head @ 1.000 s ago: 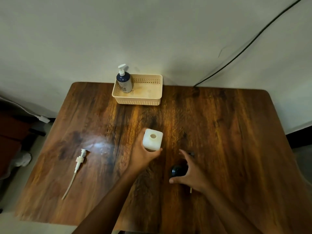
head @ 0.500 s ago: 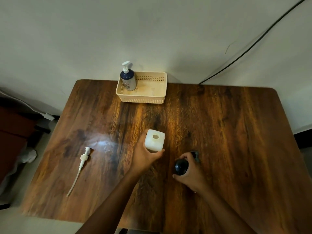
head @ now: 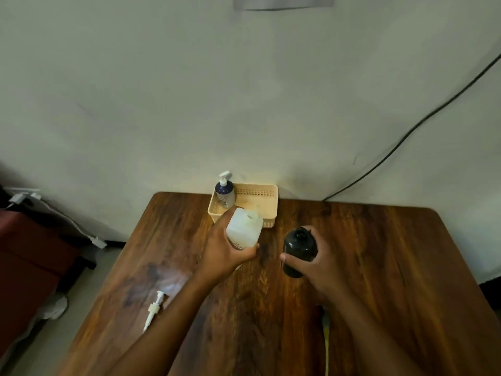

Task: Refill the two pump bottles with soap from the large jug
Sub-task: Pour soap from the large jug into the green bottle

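Observation:
My left hand (head: 225, 253) grips a white square jug (head: 244, 226) with an open neck, lifted above the table in front of the basket. My right hand (head: 317, 264) grips a black bottle (head: 298, 246) with its top open, also raised off the wooden table (head: 379, 267). The two containers are side by side and apart. A blue pump bottle (head: 225, 192) with a white pump stands in the left end of a cream basket (head: 260, 194) at the back edge. A loose white pump head (head: 154, 309) with its tube lies on the table's left side.
A yellowish tube (head: 326, 337) lies on the table beside my right forearm. A black cable (head: 406, 131) runs down the wall to the table's back edge. White cords (head: 67, 215) and dark red furniture (head: 24, 256) are to the left of the table.
Both hands have lifted their containers off the table. The right hand, which was closing on the black bottle, now holds it raised. The camera has tilted up, showing more wall.

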### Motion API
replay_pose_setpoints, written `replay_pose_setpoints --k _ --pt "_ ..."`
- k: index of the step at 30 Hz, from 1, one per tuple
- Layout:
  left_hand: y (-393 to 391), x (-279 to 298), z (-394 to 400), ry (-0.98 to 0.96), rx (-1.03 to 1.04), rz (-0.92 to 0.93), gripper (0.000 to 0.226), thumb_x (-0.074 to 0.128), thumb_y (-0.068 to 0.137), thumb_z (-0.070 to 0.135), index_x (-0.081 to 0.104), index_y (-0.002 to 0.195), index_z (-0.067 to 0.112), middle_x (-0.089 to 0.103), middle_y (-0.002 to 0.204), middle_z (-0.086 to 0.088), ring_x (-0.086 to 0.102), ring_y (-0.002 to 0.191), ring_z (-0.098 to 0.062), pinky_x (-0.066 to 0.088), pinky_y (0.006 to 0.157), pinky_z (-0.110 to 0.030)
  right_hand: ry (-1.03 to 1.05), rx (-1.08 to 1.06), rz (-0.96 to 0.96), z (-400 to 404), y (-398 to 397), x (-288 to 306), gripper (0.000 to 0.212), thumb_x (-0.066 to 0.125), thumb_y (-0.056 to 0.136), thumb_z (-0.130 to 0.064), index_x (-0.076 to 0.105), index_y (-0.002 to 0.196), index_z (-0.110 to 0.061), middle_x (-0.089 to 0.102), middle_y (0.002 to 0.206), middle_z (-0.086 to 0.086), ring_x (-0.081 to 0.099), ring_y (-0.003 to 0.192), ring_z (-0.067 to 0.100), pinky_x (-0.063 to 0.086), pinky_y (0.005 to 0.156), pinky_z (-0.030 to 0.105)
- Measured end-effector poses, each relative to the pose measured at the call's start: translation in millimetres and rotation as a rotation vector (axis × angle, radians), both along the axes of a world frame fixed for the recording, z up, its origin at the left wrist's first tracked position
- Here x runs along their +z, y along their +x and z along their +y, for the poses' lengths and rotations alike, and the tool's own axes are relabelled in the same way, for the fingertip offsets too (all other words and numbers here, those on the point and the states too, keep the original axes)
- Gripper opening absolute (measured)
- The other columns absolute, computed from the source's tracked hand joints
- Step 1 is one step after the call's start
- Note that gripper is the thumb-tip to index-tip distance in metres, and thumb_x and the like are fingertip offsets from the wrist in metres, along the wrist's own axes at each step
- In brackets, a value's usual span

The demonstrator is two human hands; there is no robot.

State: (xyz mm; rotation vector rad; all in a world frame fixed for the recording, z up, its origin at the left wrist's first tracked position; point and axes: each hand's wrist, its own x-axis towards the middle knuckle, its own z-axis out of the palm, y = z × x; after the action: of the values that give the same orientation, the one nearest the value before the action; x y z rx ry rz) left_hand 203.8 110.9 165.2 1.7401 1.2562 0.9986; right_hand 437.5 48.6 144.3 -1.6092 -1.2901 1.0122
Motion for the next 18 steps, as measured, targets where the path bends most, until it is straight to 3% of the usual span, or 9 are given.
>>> replay_pose_setpoints --k 2,5,8,10,14,18 --pt "-6 31 14 0.034 -0.029 0.028 0.078 0.094 0.071 0.034 0.054 0.138 0.031 0.065 0.127 0.01 0.065 0.117 -0.013 0.063 0.089 -0.039 0.045 -0.008 0.01 14 -2 28 0.075 0.082 0.053 -0.07 0.047 0.118 -0.058 0.055 0.118 -0.029 0.054 0.11 0.001 0.046 0.08 0.02" --pt "-13 74 30 0.113 -0.091 0.106 0.078 0.094 0.07 0.041 0.052 0.136 0.04 0.064 0.126 0.019 0.064 0.117 -0.005 0.06 0.088 -0.023 0.113 0.007 0.003 32 -5 63 0.075 0.081 0.05 -0.074 0.044 0.114 -0.068 0.053 0.11 -0.042 0.053 0.105 -0.006 0.044 0.076 0.012" --pt "-17 123 43 0.203 -0.107 0.206 0.075 0.092 0.065 0.041 0.053 0.129 0.04 0.062 0.116 0.02 0.062 0.109 -0.005 0.059 0.075 -0.02 0.182 0.019 -0.013 47 -8 101 0.079 0.081 0.051 -0.075 0.049 0.12 -0.054 0.059 0.108 -0.036 0.061 0.102 -0.002 0.054 0.078 0.018" --pt "-16 150 51 0.256 -0.122 0.258 0.074 0.092 0.064 0.037 0.054 0.127 0.037 0.061 0.113 0.018 0.062 0.104 -0.009 0.057 0.072 -0.022 0.234 0.02 -0.05 55 -10 125 0.074 0.08 0.054 -0.072 0.051 0.118 -0.05 0.062 0.106 -0.031 0.061 0.098 -0.006 0.052 0.074 0.016" --pt "-16 197 62 0.337 -0.12 0.341 0.08 0.09 0.061 0.04 0.053 0.132 0.036 0.06 0.116 0.017 0.061 0.103 -0.012 0.051 0.074 -0.017 0.317 0.036 -0.086 65 -15 168 0.063 0.079 0.059 -0.063 0.054 0.113 -0.042 0.066 0.103 -0.02 0.062 0.093 -0.003 0.049 0.072 0.014" --pt "-8 234 68 0.41 -0.14 0.421 0.079 0.091 0.063 0.041 0.052 0.131 0.035 0.061 0.118 0.014 0.06 0.104 -0.013 0.056 0.078 -0.023 0.376 0.051 -0.088 73 -18 199 0.057 0.081 0.064 -0.055 0.055 0.113 -0.038 0.067 0.104 -0.016 0.064 0.094 0.002 0.052 0.074 0.016"
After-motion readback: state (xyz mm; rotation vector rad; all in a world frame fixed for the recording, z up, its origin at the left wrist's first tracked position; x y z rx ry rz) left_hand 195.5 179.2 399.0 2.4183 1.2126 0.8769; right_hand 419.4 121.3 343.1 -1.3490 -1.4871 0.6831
